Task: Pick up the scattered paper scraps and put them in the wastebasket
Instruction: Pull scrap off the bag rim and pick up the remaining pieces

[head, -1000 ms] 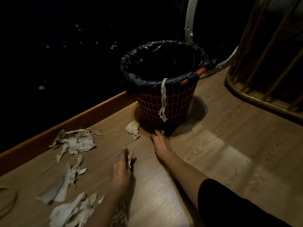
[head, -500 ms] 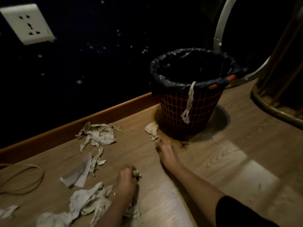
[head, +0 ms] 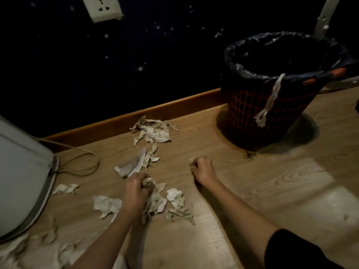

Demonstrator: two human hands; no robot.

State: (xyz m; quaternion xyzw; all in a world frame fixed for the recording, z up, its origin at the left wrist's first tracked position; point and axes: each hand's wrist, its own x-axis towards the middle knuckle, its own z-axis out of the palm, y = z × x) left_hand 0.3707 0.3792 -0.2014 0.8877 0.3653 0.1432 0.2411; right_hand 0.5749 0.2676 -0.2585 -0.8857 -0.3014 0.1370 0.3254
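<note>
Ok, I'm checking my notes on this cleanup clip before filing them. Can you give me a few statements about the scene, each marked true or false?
1. The left hand is closed on a bunch of paper scraps. True.
2. The wastebasket lies tipped on its side. False: it stands upright, lined with a dark bag.
3. A paper strip hangs over the wastebasket's rim, down its outside. True.
4. The floor is cleared of scraps. False: a pile by the baseboard and others remain.
5. The right hand is over the wastebasket. False: it is down at the floor, fisted.
</note>
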